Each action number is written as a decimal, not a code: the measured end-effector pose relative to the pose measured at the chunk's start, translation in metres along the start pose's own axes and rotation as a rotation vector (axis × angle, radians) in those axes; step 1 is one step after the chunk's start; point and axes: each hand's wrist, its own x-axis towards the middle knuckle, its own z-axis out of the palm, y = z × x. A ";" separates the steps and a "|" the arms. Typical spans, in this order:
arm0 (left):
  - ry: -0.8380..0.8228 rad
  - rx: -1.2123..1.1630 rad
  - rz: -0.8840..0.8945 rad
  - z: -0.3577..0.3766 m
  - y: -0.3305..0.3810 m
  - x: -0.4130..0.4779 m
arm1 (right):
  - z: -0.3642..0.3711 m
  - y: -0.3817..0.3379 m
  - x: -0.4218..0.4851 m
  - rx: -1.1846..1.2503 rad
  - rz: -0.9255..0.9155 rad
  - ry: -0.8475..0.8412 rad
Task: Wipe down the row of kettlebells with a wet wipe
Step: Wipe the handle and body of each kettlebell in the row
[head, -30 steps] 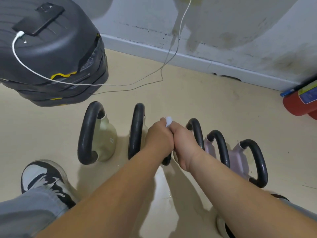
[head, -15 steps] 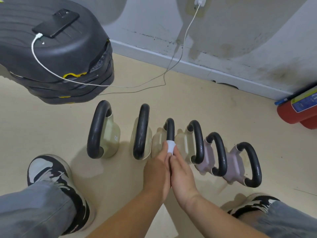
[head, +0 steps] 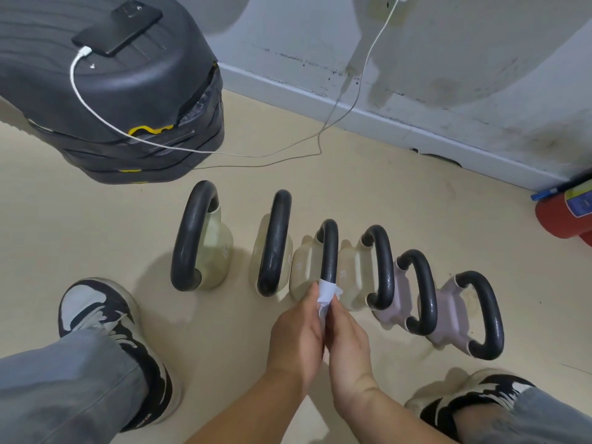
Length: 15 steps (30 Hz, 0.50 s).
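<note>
Nearest, the left hand [head: 296, 336] and right hand [head: 347, 339] press together, both pinching a crumpled white wet wipe [head: 326, 294] wrapped round the near end of the third beige kettlebell's black handle [head: 330, 251]. Six black-handled kettlebells [head: 378, 267] stand in a row on the beige floor [head: 368, 193]. Farther left, a black phone [head: 117, 28] lies on stacked black rubber platforms [head: 105, 100].

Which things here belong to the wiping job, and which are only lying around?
Job: wet wipe, third kettlebell, the other five kettlebells, left hand, right hand.

Lying about: phone, charging cable, black case, red extinguisher.
</note>
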 end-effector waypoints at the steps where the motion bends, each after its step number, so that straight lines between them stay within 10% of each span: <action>1: 0.008 0.092 0.036 -0.003 -0.002 0.002 | -0.002 -0.002 0.001 -0.005 0.021 0.005; 8: 0.086 0.432 0.248 -0.008 -0.012 0.014 | -0.007 0.000 0.025 -0.084 0.024 0.042; 12: 0.154 1.007 0.389 -0.019 -0.030 0.038 | -0.008 0.006 0.035 -0.214 -0.025 0.054; 15: 0.149 0.907 0.333 -0.020 -0.033 0.048 | -0.003 0.013 0.030 -0.242 -0.081 0.050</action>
